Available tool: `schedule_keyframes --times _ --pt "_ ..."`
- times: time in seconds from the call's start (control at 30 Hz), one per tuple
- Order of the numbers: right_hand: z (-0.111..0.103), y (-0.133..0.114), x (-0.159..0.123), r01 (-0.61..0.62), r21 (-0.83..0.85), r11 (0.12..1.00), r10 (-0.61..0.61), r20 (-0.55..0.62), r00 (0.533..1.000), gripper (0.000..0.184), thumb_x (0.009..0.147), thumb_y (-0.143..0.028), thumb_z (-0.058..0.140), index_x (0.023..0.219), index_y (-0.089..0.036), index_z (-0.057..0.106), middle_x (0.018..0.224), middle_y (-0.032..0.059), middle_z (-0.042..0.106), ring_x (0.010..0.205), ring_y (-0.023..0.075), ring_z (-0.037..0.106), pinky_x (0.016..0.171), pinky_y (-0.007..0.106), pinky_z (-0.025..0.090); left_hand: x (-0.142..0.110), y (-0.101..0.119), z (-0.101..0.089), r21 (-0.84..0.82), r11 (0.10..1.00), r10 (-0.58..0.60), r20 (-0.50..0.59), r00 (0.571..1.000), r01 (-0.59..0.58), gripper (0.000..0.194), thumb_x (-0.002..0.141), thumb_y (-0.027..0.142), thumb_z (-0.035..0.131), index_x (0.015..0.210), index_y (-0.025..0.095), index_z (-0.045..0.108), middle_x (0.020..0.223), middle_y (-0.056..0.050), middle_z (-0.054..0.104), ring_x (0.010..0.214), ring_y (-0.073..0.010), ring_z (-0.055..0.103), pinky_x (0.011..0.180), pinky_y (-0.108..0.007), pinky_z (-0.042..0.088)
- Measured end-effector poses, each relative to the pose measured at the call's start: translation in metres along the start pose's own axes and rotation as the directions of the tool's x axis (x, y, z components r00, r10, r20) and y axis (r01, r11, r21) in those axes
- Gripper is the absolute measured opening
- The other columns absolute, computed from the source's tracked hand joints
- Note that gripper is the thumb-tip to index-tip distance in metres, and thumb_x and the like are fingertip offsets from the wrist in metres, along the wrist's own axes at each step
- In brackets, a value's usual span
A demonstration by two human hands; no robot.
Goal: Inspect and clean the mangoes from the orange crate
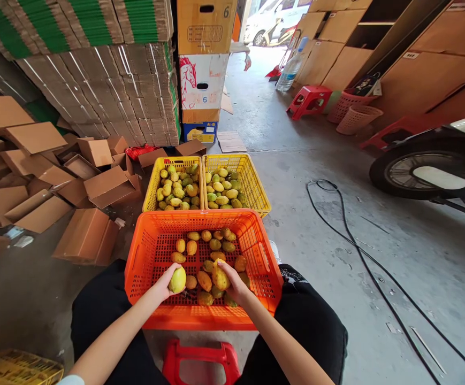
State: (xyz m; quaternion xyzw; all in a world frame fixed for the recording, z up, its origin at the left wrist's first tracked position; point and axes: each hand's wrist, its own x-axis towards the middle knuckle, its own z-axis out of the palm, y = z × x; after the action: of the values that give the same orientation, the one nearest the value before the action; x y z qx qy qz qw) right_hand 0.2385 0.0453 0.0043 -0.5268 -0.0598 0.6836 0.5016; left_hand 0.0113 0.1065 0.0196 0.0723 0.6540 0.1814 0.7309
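My left hand (167,283) is closed around a smooth yellow-green oval fruit (177,280) above the left part of an orange plastic crate (140,291). In my right hand (236,283) is a more deeply yellow oval fruit (220,276) with a blotchy skin, gripped with the thumb on top. The two held fruits are apart. Beneath them, several yellow, orange-brown and green fruits (204,280) lie loose on the crate's meshed floor, mostly in its middle and right. The exact kind of fruit is unclear.
Two yellow crates (261,187) of similar fruit stand beyond the orange one. Cardboard boxes (82,235) litter the floor on the left, below stacked flat cartons (136,91). A black cable (348,230) and a motorbike wheel (412,168) are right. A red stool (200,353) stands between my legs.
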Motion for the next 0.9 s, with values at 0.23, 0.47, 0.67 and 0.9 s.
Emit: schedule_keyframes --times 0.23,0.47,0.67,0.9 --pt "0.001 -0.003 -0.004 -0.104 0.005 0.995 0.104 -0.065 0.992 0.032 0.068 -0.048 0.072 0.085 -0.022 0.063 0.082 0.0045 0.073 0.088 0.0267 0.069 0.068 0.031 0.053 -0.012 0.005 0.007 -0.03 0.996 -0.083 0.057 0.995 0.085 0.032 0.09 0.04 0.05 0.089 0.011 0.063 0.065 -0.01 0.068 0.053 -0.0186 0.066 0.05 -0.029 0.059" --pt "-0.001 -0.006 0.003 -0.103 0.034 0.994 0.105 -0.086 0.991 0.029 0.07 -0.048 0.068 0.082 -0.023 0.06 0.08 0.006 0.072 0.086 0.0279 0.07 0.069 0.034 0.055 -0.018 0.006 0.01 0.012 0.997 -0.08 0.046 0.996 0.08 0.037 0.093 0.044 0.051 0.085 0.01 0.064 0.062 -0.009 0.067 0.049 -0.0167 0.063 0.048 -0.026 0.057" --pt "-0.005 -0.011 0.007 -0.068 0.086 0.994 0.078 -0.119 0.99 0.029 0.073 -0.05 0.064 0.083 -0.024 0.06 0.073 0.002 0.07 0.082 0.0247 0.07 0.068 0.032 0.055 -0.018 0.004 0.008 0.097 0.994 -0.052 0.03 0.998 0.049 0.032 0.084 0.042 0.071 0.082 0.011 0.063 0.064 -0.008 0.067 0.051 -0.0158 0.064 0.052 -0.027 0.058" --pt "-0.006 -0.007 0.007 -0.113 0.17 0.979 0.123 -0.047 0.991 0.028 0.074 -0.048 0.066 0.085 -0.023 0.061 0.077 0.0048 0.071 0.084 0.0271 0.073 0.074 0.038 0.058 -0.003 -0.005 0.003 0.087 0.996 0.015 -0.003 1.0 -0.015 0.033 0.07 0.039 0.08 0.084 0.019 0.058 0.064 0.0 0.065 0.052 -0.0146 0.063 0.054 -0.028 0.057"
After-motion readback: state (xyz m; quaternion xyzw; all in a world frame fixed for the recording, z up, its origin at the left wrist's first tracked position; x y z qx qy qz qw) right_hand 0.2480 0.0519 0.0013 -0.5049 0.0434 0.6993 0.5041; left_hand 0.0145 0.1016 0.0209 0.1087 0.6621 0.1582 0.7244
